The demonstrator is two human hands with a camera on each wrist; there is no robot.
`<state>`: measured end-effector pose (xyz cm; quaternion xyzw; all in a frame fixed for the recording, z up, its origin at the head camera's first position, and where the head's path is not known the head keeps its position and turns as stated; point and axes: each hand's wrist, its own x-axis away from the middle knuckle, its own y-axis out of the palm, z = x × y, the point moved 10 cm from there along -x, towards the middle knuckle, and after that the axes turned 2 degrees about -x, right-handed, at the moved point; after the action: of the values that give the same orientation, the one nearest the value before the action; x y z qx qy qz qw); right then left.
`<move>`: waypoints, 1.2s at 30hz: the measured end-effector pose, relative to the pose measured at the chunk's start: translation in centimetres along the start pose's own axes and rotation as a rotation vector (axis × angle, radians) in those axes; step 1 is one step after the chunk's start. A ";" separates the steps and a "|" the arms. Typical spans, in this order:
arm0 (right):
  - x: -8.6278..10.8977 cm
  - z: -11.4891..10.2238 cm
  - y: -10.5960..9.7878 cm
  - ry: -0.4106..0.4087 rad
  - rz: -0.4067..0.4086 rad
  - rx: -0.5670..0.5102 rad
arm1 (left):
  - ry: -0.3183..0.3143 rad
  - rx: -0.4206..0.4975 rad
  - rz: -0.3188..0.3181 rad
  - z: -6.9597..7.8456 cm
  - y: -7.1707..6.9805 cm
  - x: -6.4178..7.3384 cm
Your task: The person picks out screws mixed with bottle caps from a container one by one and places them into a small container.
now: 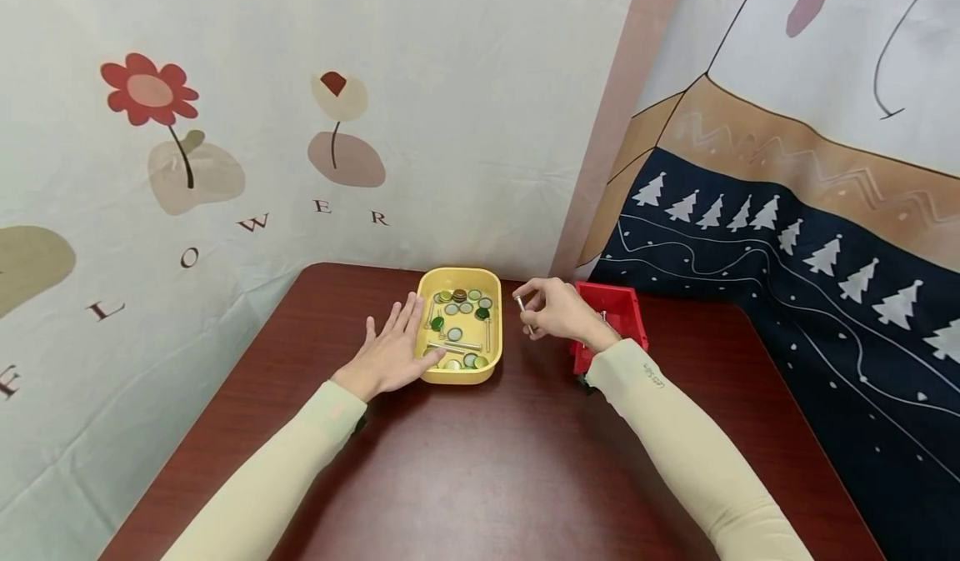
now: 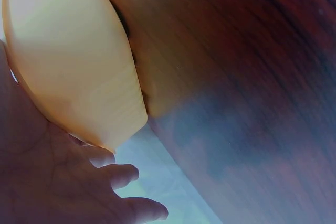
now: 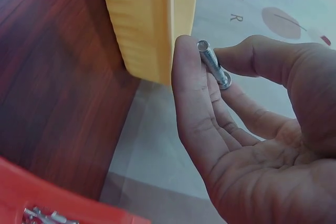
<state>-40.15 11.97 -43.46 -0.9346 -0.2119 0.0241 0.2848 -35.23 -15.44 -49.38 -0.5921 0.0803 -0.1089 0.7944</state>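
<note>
A metal bolt is pinched between the thumb and fingers of my right hand, just right of a yellow tray. The bolt's flat round head shows in the right wrist view. My left hand rests against the tray's left side, fingers extended and spread, the thumb over its near left rim. Inside the tray lie several round green and silvery discs and several long metal bolts. In the left wrist view, the tray's outer wall stands beside the palm.
A red bin with metal pieces inside stands at the right, partly hidden by my right wrist. Both rest on a dark red-brown wooden table. Printed fabric walls rise behind the table and along its right side.
</note>
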 end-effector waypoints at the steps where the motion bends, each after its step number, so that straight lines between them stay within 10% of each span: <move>1: 0.1 0.2 -0.2 0.005 0.002 -0.010 | 0.001 0.000 -0.001 0.0 0.0 0.0; 36: 3.0 5.8 -7.5 0.143 0.094 -0.097 | 0.007 0.024 -0.001 -0.1 0.0 0.1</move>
<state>-41.20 21.84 -44.07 -0.9554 -0.1480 -0.0395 0.2523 -35.18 -15.57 -49.42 -0.5824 0.0815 -0.1121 0.8010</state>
